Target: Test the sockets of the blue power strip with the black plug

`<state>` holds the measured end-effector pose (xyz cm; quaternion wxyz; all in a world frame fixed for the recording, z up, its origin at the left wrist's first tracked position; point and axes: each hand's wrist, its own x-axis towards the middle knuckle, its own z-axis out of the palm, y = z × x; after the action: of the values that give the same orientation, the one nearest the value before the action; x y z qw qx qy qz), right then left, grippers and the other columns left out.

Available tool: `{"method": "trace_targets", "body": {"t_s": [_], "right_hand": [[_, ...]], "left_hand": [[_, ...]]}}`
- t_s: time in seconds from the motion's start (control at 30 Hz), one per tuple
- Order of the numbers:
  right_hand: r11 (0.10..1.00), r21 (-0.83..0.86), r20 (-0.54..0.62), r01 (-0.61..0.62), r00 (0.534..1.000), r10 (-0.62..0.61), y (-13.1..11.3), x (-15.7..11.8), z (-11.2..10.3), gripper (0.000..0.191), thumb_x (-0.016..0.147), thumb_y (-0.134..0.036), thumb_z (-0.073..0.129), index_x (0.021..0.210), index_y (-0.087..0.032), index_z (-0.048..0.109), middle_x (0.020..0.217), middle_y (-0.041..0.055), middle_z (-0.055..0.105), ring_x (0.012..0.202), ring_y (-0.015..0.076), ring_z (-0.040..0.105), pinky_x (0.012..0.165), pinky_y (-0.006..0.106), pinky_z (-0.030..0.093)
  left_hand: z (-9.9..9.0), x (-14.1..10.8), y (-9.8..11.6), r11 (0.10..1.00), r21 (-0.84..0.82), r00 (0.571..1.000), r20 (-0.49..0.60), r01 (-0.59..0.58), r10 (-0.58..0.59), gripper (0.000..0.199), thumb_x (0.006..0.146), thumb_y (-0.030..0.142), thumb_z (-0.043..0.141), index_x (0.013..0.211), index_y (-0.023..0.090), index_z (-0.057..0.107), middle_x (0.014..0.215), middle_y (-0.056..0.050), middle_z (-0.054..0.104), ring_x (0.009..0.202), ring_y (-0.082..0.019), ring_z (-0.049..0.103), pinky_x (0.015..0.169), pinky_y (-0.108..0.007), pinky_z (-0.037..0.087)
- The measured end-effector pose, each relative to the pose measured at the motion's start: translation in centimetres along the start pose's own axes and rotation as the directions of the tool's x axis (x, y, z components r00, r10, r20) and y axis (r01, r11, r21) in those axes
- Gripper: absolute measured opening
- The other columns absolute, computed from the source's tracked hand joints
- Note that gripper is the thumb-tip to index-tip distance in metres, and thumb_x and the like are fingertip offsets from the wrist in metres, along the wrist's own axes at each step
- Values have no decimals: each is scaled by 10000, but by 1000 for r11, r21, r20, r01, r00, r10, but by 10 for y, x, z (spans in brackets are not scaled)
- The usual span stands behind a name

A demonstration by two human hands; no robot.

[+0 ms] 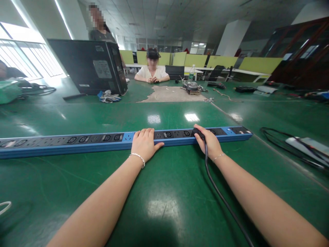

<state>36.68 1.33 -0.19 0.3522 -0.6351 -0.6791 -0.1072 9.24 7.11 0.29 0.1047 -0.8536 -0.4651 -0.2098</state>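
Note:
A long blue power strip (102, 149) with rows of black sockets lies across the green table. Over its middle, beside a blue socket section, my left hand (144, 142) grips it, fingers across the top to the far edge and thumb along the front. Farther right, my right hand (210, 140) is closed around a black plug (197, 132), pinched between thumb and fingers. The plug is at the strip's sockets; my fingers partly hide it, and I cannot tell how deep it sits. Its black cable (218, 192) runs down toward me between my forearms.
A black computer case (89, 68) stands at the back left, with work gloves (109, 96) beside it. A person (152, 72) sits across the table; another stands behind the case. Black cables (288, 147) lie on the right. A water bottle (191, 73) stands at the back.

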Motion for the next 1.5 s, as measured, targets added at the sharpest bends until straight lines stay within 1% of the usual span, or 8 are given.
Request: {"method": "trace_targets", "body": {"t_s": [0.1, 0.27, 0.4, 0.5, 0.77, 0.87, 1.13, 1.5], "right_hand": [[998, 18, -40, -59, 997, 60, -6, 0, 2, 359, 858, -337, 448, 1166, -212, 585, 1197, 66, 627, 1069, 220, 594, 978, 400, 424], [983, 19, -137, -183, 973, 184, -13, 1, 10, 364, 849, -371, 447, 1135, -215, 610, 1065, 59, 688, 960, 215, 635, 947, 398, 433], [973, -41, -185, -229, 958, 218, -12, 1, 17, 364, 844, -363, 441, 1113, -197, 621, 1118, 81, 667, 1067, 225, 595, 985, 422, 382], [969, -102, -178, -227, 962, 207, -9, -1, 19, 373, 853, -362, 430, 1117, -184, 624, 1154, 93, 649, 1158, 229, 539, 1013, 436, 340], [951, -172, -115, -255, 964, 238, -10, -3, 13, 417, 879, -422, 405, 1197, -226, 589, 1187, 91, 630, 1202, 243, 496, 1010, 489, 318], [954, -167, -110, -251, 966, 235, -10, -4, 14, 417, 882, -416, 405, 1202, -219, 584, 1189, 92, 629, 1200, 238, 498, 1019, 493, 307], [957, -121, -201, -265, 950, 238, -14, -5, 19, 378, 866, -401, 425, 1148, -239, 616, 1117, 75, 663, 1136, 231, 542, 1018, 493, 297], [955, -113, -174, -274, 952, 253, -11, -5, 18, 387, 868, -402, 423, 1168, -240, 606, 1140, 78, 653, 1146, 237, 532, 1014, 506, 304]], "left_hand": [[0, 0, 0, 1000, -11, 1000, 9, 5, -5, 665, 817, 596, 470, 1270, 109, 465, 1268, -148, 546, 1188, -288, 452, 1007, -421, 299], [1, -1, 0, 1000, -15, 1000, 16, 15, -15, 650, 823, 593, 459, 1284, 135, 455, 1289, -142, 534, 1208, -282, 439, 1019, -418, 288], [1, -1, 0, 1000, -8, 1000, 7, 7, -7, 661, 819, 595, 468, 1280, 122, 457, 1283, -141, 539, 1202, -281, 444, 1018, -416, 293], [2, -1, 0, 1000, -7, 1000, -1, 6, -6, 669, 814, 597, 475, 1272, 110, 464, 1273, -144, 545, 1194, -283, 450, 1012, -416, 300], [2, -1, 1, 1000, -11, 1000, 0, 13, -13, 660, 817, 592, 476, 1274, 117, 467, 1281, -139, 542, 1204, -281, 444, 1023, -412, 290], [1, -1, 1, 1000, -6, 1000, -7, 12, -12, 651, 821, 587, 473, 1273, 118, 469, 1280, -137, 545, 1202, -282, 444, 1020, -413, 295], [2, -2, 0, 1000, -5, 1000, -16, 9, -9, 657, 821, 593, 466, 1278, 121, 468, 1283, -137, 543, 1205, -281, 443, 1018, -419, 297], [2, -2, 1, 1000, 0, 1000, -12, 16, -16, 658, 818, 589, 473, 1280, 120, 464, 1283, -138, 543, 1211, -276, 444, 1024, -418, 297]]}}
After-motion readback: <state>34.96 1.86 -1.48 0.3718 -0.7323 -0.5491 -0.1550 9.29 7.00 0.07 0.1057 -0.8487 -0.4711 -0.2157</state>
